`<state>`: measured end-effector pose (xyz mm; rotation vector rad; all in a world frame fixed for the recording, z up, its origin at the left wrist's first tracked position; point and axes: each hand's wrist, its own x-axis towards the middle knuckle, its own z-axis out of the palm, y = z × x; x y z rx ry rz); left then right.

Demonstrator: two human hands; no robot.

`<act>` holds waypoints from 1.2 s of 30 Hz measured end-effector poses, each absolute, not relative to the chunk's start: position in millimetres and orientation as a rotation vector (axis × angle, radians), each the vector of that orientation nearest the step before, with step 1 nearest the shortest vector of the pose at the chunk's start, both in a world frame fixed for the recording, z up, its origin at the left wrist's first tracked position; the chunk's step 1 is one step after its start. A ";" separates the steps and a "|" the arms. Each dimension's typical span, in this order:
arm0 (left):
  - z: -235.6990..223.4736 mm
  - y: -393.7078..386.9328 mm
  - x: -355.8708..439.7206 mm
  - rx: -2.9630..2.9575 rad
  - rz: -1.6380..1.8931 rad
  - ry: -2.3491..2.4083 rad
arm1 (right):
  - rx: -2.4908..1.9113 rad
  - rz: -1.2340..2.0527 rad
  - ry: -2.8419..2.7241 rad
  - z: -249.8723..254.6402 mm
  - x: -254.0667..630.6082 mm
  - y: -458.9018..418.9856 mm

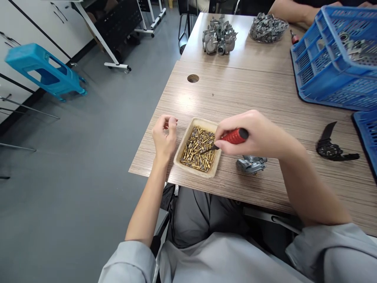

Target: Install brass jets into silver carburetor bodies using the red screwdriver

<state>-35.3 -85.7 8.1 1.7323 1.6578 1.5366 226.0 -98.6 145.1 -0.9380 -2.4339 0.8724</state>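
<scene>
The right hand (259, 135) grips a red screwdriver (235, 136), tip at the brass screws (198, 149) (a low, steady angle), left hand (164, 135) loosely curled, holding nothing.

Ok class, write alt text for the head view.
A person's right hand grips a red-handled screwdriver, its tip among brass threaded parts in a beige tray; the left hand curls beside the tray. Grey carburetor bodies and a blue plastic crate sit on the wood-grain table.

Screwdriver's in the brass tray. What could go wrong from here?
The screwdriver in the right hand pokes into the heaped brass parts, so it could flick some over the tray's low rim. The tray also sits near the table edge, so a knock could send parts onto the floor.
</scene>
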 end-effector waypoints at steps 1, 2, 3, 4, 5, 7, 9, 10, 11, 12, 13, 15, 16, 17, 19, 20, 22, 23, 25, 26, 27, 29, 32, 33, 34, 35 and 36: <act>7.7 -85.9 -35.4 1.751 1.517 1.659 | -0.915 0.894 -2.447 142.5 225.1 -98.3; 7.3 -86.1 -35.6 1.769 1.500 1.659 | -0.904 0.904 -2.458 140.1 224.5 -97.9; 7.0 -86.2 -35.9 1.784 1.485 1.656 | -0.906 0.905 -2.466 138.3 224.1 -97.6; 6.9 -86.3 -36.0 1.793 1.476 1.650 | -0.915 0.902 -2.471 137.1 224.0 -97.5; 6.8 -86.4 -36.2 1.798 1.471 1.643 | -0.926 0.898 -2.473 136.5 224.0 -97.5; 6.7 -86.3 -36.3 1.803 1.465 1.631 | -0.949 0.898 -2.474 137.0 224.2 -98.2; 6.5 -86.0 -36.5 1.806 1.457 1.621 | -0.968 0.910 -2.468 138.0 224.0 -98.2; 6.3 -85.9 -36.6 1.808 1.452 1.614 | -0.978 0.922 -2.457 138.0 223.9 -97.2; 6.2 -85.7 -36.7 1.811 1.448 1.605 | -0.995 0.940 -2.437 137.4 223.9 -95.4; 6.0 -85.6 -36.8 1.814 1.446 1.598 | -1.018 0.962 -2.410 136.1 224.2 -92.5; 6.0 -85.6 -37.0 1.817 1.443 1.593 | -1.044 0.990 -2.380 133.9 224.9 -88.5; 6.3 -85.7 -37.3 1.819 1.436 1.596 | -1.089 1.086 -2.325 127.1 227.4 -78.2; 6.7 -85.9 -37.4 1.818 1.430 1.601 | -1.106 1.150 -2.298 123.0 229.1 -72.6; 7.1 -86.1 -37.5 1.818 1.423 1.607 | -1.119 1.216 -2.273 118.7 230.7 -67.3; 7.5 -86.1 -37.7 1.816 1.410 1.616 | -1.127 1.321 -2.227 111.1 233.6 -58.9; 7.3 -85.9 -37.8 1.817 1.403 1.620 | -1.124 1.346 -2.206 108.4 234.7 -56.3; 5.9 -84.9 -38.0 1.821 1.386 1.632 | -1.106 1.353 -2.181 106.6 236.6 -54.1; 5.0 -84.4 -38.0 1.822 1.379 1.637 | -1.099 1.347 -2.175 107.5 237.6 -54.1; 4.7 -84.7 -37.4 1.820 1.385 1.636 | -1.100 1.322 -2.169 112.0 240.7 -55.0; 6.2 -86.0 -36.7 1.822 1.400 1.626 | -1.107 1.308 -2.168 115.0 242.8 -55.6; 9.4 -88.5 -35.5 1.832 1.413 1.607 | -1.115 1.293 -2.168 118.1 245.1 -56.0; 21.3 -97.2 -31.5 1.906 1.385 1.543 | -1.128 1.261 -2.165 123.8 250.2 -56.1; 47.7 -115.9 -22.8 2.185 1.023 1.361 | -1.138 1.231 -2.174 128.9 256.2 -55.4; 55.9 -121.8 -19.9 2.285 0.829 1.282 | -1.135 1.231 -2.183 129.8 257.2 -55.2; 62.6 -126.9 -17.4 2.361 0.637 1.208 | -1.132 1.233 -2.196 130.4 257.9 -55.0; 67.3 -130.9 -15.5 2.420 0.472 1.157 | -1.128 1.236 -2.214 130.8 258.1 -54.9; 70.0 -133.8 -14.2 2.469 0.345 1.127 | -1.120 1.237 -2.236 131.1 258.0 -54.9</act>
